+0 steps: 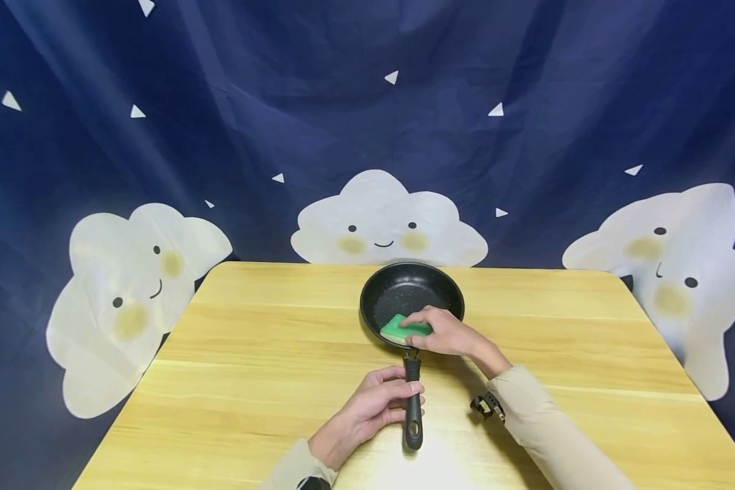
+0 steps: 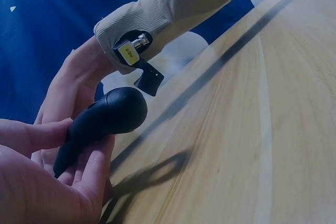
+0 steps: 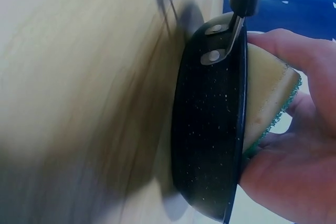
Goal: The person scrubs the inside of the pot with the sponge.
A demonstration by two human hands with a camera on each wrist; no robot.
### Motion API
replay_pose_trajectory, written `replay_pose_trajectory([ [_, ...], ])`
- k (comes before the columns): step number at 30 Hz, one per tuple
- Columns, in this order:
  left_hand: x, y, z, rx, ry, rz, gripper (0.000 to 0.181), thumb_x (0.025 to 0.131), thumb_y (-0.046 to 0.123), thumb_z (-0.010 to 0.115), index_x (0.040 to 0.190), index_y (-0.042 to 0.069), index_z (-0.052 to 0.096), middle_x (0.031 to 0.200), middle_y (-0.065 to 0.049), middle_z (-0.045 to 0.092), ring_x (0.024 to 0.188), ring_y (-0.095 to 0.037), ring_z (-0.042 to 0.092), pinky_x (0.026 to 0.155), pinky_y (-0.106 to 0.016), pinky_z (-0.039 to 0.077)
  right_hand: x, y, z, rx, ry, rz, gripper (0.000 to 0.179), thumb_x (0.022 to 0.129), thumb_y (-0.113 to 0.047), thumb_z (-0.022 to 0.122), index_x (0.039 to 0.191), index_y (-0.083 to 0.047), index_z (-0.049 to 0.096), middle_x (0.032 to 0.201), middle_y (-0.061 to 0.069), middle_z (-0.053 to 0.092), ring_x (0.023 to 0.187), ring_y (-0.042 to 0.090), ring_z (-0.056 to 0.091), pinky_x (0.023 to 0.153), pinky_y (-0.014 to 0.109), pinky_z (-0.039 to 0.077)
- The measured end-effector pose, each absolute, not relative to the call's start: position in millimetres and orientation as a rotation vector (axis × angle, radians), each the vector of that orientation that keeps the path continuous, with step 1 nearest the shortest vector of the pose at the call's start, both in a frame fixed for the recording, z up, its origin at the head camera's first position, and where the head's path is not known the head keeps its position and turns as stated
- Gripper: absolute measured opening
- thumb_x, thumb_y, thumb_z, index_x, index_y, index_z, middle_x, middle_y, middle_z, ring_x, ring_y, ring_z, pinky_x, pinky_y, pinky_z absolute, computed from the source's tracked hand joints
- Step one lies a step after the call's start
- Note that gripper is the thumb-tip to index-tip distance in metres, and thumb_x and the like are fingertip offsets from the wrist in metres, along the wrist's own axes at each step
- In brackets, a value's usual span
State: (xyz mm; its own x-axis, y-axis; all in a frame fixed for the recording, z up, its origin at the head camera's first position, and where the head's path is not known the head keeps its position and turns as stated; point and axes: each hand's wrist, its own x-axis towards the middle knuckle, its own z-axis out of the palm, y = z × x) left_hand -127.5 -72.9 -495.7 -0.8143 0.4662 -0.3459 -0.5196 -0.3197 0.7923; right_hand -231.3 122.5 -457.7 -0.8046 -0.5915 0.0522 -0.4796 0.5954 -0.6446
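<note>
A black frying pan point(image 1: 407, 292) with pale specks inside is near the far middle of the table, its handle point(image 1: 413, 425) pointing toward me. My left hand point(image 1: 375, 403) grips that handle, thumb on top and fingers underneath; the rounded handle end point(image 2: 123, 109) sticks out in the left wrist view. A sponge point(image 1: 393, 331), green on top and pale yellow below, lies inside the near rim. My right hand point(image 1: 446, 333) pinches it between thumb and fingers. From the right wrist, the sponge point(image 3: 265, 90) shows tilted above the pan's edge. The sponge's underside contact is hidden.
The light wooden table point(image 1: 251, 381) extends to both sides of the pan. Behind it hangs a dark blue curtain point(image 1: 343, 122) with white clouds. A small black device point(image 1: 488, 406) hangs at the right sleeve cuff.
</note>
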Motion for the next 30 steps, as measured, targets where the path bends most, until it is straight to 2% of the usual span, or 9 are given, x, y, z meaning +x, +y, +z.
replay_pose_trajectory([
  [6, -128.5, -72.8, -495.7, -0.071, 1.317, 2.152, 0.031, 0.095, 0.005, 0.070, 0.123, -0.005, 0.060, 0.094, -0.012, 0.072, 0.082, -0.020, 0.072, 0.073, -0.036, 0.061, -232.6, 115.8, -458.7, -0.823, 2.670, -0.984, 0.036, 0.091, -0.025, 0.074, 0.124, -0.012, 0.073, 0.117, 0.013, 0.066, 0.107, 0.030, 0.060, 0.089, 0.051, 0.051],
  [16, -128.2, -72.1, -495.5, -0.059, 1.317, 2.153, 0.029, 0.094, 0.003, 0.069, 0.121, -0.005, 0.060, 0.094, -0.013, 0.071, 0.082, -0.020, 0.072, 0.073, -0.035, 0.061, -234.7, 105.5, -463.1, -0.741, 2.640, -1.048, 0.035, 0.092, -0.023, 0.073, 0.125, -0.012, 0.071, 0.128, 0.015, 0.067, 0.116, 0.038, 0.062, 0.095, 0.056, 0.051],
  [25, -128.6, -73.8, -497.2, -0.042, 1.310, 2.145, 0.033, 0.096, 0.004, 0.068, 0.125, -0.007, 0.057, 0.095, -0.010, 0.070, 0.084, -0.019, 0.071, 0.074, -0.034, 0.061, -235.3, 95.7, -466.3, -0.717, 2.662, -1.080, 0.034, 0.090, -0.023, 0.075, 0.123, -0.015, 0.072, 0.118, 0.014, 0.067, 0.110, 0.033, 0.062, 0.091, 0.053, 0.052],
  [30, -128.8, -74.0, -498.0, -0.042, 1.302, 2.141, 0.030, 0.096, 0.004, 0.069, 0.123, -0.005, 0.058, 0.095, -0.009, 0.070, 0.084, -0.019, 0.071, 0.074, -0.035, 0.061, -236.4, 90.3, -469.1, -0.667, 2.660, -1.141, 0.033, 0.089, -0.022, 0.075, 0.121, -0.015, 0.072, 0.120, 0.016, 0.067, 0.113, 0.034, 0.062, 0.093, 0.055, 0.051],
])
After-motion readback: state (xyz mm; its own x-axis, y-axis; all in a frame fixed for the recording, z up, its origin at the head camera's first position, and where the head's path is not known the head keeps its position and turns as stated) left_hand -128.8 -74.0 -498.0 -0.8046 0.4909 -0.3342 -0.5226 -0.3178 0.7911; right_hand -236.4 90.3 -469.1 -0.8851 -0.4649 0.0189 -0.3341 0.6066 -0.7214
